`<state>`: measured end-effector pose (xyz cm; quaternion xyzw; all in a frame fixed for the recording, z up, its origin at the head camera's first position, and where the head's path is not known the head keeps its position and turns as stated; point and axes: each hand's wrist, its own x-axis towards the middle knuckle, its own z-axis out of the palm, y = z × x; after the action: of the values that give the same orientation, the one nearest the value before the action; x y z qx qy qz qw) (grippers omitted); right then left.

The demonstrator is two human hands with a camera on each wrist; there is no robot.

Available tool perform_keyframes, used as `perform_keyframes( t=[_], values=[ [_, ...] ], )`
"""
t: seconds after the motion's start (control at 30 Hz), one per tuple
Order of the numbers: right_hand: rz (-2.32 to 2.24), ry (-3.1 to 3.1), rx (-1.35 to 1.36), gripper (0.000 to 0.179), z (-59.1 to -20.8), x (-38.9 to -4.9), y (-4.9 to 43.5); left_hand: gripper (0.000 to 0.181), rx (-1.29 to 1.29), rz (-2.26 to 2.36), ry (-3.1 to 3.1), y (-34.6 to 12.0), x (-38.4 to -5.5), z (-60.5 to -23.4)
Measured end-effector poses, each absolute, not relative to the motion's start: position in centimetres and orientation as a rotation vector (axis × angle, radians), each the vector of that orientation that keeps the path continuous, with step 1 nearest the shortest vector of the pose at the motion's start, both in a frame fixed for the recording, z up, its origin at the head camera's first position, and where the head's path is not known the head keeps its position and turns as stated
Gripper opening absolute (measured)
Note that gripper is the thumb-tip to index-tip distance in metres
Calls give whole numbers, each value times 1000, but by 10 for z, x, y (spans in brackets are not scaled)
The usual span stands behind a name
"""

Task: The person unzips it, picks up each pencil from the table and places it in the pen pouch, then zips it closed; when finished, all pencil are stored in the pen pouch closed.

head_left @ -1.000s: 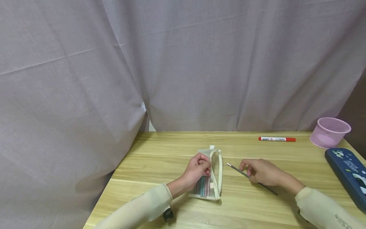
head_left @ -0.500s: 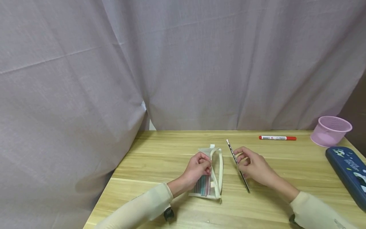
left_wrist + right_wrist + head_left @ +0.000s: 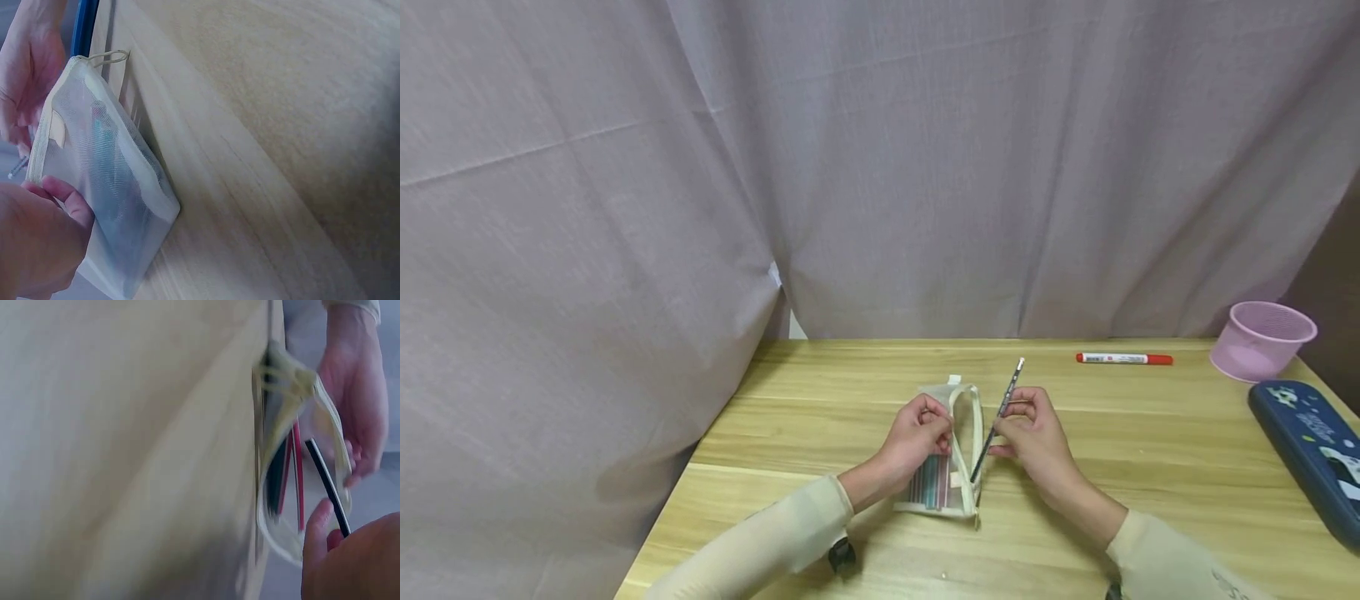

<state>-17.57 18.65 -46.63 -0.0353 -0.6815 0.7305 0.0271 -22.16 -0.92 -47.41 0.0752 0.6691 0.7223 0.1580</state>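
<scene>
A pale mesh zip pencil pouch [image 3: 956,505] lies on the table with its zip side spread apart; striped, pencil-like sticks show through the mesh. My left hand [image 3: 910,442] pinches the pouch's zip edge, as the left wrist view also shows at the pouch [image 3: 134,187]. My right hand [image 3: 1036,437] holds a dark pencil [image 3: 1009,393] with a white end pointing up and away. The pencil's lower end is at the pouch's opening. In the right wrist view, the pencil [image 3: 324,475] is over the opening, beside red and dark sticks [image 3: 298,475] inside.
A red-and-white marker [image 3: 1123,358] lies near the wooden table's [image 3: 820,392] back edge. Far right stand a pink mesh pen cup [image 3: 1255,342] and a dark blue pencil case [image 3: 1300,450]. A grey curtain [image 3: 910,183] hangs behind the table.
My right hand has lifted the pencil and carried it left to the pouch, turning it from lying slanted to standing steeply, white end up. The left hand keeps its hold on the pouch.
</scene>
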Motion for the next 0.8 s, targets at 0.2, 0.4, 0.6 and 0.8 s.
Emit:
perform_keyframes(
  t=[0.2, 0.4, 0.6, 0.8],
  values=[
    [2306, -2161, -141, 47, -470, -173, 170, 11, 215, 2058, 1923, -8, -221, -472],
    [2328, -2235, -197, 47, -473, -171, 161, 11, 193, 2064, 1928, -6, -223, -473],
    [2307, -2323, -194, 44, -479, -170, 155, 11, 195, 2073, 1944, -5, -221, -474],
    [2316, -2359, -195, 43, -480, -171, 155, 12, 216, 2059, 1965, -3, -219, -473]
  ],
)
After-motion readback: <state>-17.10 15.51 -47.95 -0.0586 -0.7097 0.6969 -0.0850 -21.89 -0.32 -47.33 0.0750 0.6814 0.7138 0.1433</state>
